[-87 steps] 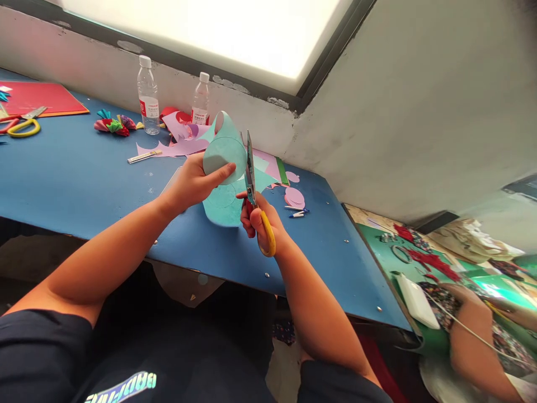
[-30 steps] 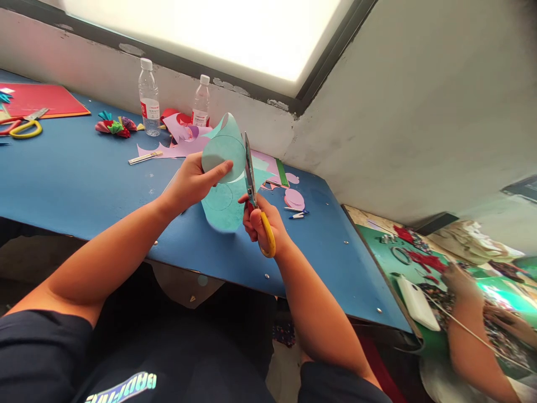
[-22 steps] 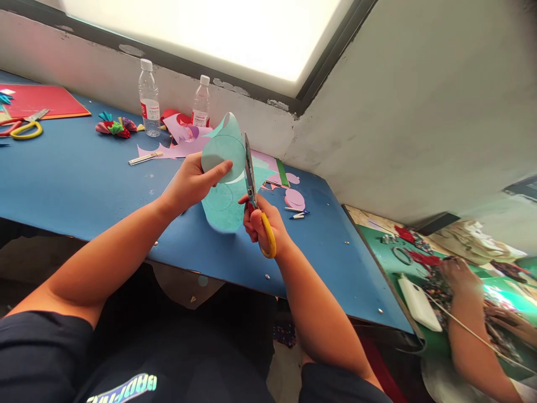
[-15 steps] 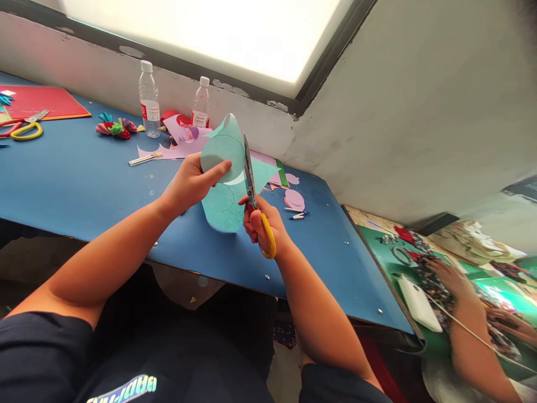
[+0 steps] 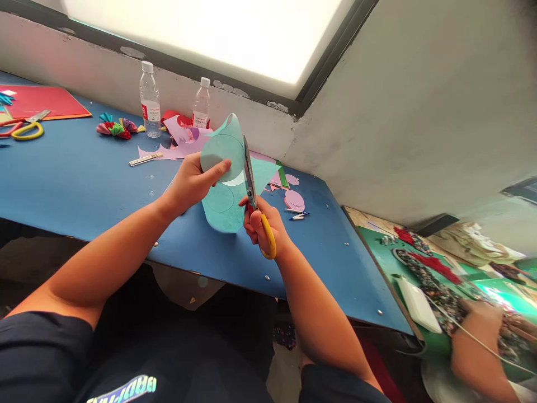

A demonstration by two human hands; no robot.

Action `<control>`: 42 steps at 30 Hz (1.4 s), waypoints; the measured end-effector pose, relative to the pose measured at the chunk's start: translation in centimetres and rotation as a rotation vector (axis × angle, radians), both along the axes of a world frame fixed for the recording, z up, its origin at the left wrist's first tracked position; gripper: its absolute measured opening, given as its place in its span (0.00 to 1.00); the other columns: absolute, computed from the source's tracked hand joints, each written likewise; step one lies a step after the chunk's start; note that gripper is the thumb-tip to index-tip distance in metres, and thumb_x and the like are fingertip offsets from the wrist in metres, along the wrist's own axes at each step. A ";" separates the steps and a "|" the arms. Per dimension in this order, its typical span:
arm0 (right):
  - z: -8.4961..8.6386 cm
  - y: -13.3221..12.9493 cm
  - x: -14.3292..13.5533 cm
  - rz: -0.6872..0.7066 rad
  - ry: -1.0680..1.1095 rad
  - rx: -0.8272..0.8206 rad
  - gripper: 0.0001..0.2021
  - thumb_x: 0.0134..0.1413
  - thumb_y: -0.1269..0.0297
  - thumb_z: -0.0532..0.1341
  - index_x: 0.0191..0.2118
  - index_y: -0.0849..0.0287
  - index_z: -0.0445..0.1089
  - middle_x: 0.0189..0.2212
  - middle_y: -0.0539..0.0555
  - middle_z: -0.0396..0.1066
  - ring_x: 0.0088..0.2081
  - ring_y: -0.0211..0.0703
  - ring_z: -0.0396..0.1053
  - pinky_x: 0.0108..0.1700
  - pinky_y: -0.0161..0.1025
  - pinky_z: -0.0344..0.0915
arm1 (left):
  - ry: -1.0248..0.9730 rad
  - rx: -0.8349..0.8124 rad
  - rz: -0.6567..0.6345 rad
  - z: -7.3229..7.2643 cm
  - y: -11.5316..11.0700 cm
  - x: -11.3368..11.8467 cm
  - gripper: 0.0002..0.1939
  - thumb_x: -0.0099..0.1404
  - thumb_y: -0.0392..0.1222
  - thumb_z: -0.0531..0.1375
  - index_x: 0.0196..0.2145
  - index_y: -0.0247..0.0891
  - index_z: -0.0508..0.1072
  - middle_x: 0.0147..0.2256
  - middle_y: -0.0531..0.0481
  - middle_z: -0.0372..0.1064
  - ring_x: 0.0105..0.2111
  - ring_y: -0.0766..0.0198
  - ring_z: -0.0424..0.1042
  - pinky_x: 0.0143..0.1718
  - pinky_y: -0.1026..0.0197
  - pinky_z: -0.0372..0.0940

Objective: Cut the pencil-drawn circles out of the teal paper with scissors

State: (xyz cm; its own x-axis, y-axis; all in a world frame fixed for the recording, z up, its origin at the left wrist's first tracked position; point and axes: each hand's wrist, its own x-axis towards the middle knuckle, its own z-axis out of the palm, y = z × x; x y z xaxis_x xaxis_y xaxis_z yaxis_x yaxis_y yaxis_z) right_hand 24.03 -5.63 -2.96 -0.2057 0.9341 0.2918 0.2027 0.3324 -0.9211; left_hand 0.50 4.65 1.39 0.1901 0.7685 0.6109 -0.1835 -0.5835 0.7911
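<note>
Between thumb and fingers, my left hand [image 5: 199, 178] pinches a sheet of light-blue paper [image 5: 221, 214] above the table. Round outlines are drawn on the sheet, and its upper part is partly cut along a circle and curls up at the top. My right hand [image 5: 265, 223] is closed round the handles of yellow-and-red scissors [image 5: 250, 176]. The blades point upward at the right edge of the round part, close together. My fingers cover much of the handles.
Two plastic bottles [image 5: 150, 101] stand by the wall near purple paper scraps [image 5: 184, 146]. Purple paper circles [image 5: 294, 200] and pens [image 5: 298, 216] lie to the right. Other scissors [image 5: 28, 127] rest at left beside red paper [image 5: 46, 101]. A co-worker's arm [image 5: 478, 341] moves over fabric at the green table.
My hands, the paper and the scissors look almost unmoved. At the green table, the co-worker's hand has drawn back toward the lower right, showing more of the red and patterned fabric.
</note>
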 end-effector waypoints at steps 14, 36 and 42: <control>0.1 -0.1 -0.1 -0.007 -0.004 -0.012 0.43 0.67 0.13 0.65 0.55 0.53 0.76 0.22 0.40 0.60 0.17 0.35 0.56 0.17 0.35 0.58 | -0.042 0.023 0.011 -0.4 0.5 0.1 0.30 0.71 0.65 0.79 0.27 0.42 0.74 0.24 0.55 0.66 0.24 0.68 0.63 0.25 0.61 0.59; 0.2 0.0 0.0 0.014 -0.031 -0.023 0.44 0.67 0.12 0.64 0.57 0.54 0.76 0.22 0.40 0.61 0.17 0.37 0.56 0.18 0.37 0.57 | -0.056 0.034 0.018 0.1 0.3 0.1 0.27 0.71 0.57 0.77 0.25 0.42 0.70 0.23 0.56 0.62 0.24 0.69 0.60 0.25 0.61 0.57; -0.1 0.2 0.1 0.043 -0.014 -0.006 0.45 0.68 0.13 0.65 0.62 0.54 0.76 0.24 0.40 0.62 0.18 0.37 0.58 0.20 0.37 0.57 | -0.014 0.037 -0.003 0.1 0.1 0.1 0.26 0.69 0.56 0.77 0.27 0.42 0.70 0.24 0.56 0.62 0.24 0.68 0.60 0.25 0.62 0.56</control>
State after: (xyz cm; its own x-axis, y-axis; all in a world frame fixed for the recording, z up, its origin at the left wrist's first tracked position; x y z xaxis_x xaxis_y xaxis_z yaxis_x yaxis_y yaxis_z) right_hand 24.16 -5.44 -3.05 -0.2496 0.9261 0.2831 0.2015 0.3356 -0.9202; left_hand 0.63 4.77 1.49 0.1839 0.7449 0.6413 -0.1963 -0.6115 0.7665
